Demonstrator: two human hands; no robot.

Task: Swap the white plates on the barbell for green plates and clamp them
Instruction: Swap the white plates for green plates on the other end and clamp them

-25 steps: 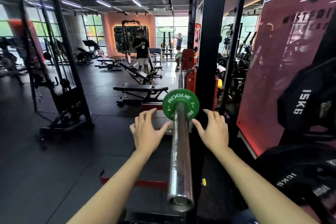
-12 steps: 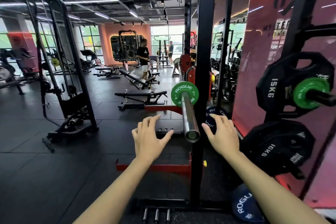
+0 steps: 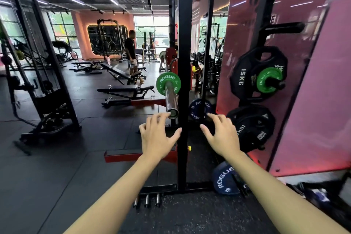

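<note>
Both hands have been pulled back off the bar (image 3: 171, 99). The left hand (image 3: 157, 138) and right hand (image 3: 223, 137) are spread, empty. The green plate (image 3: 168, 83) looks small, hard and light; its rim should be held.

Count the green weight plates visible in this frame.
2. One green plate sits on the barbell sleeve left of the black rack upright; another green plate hangs on the storage peg over the black 15 kg plate. Others may be hidden.
</note>
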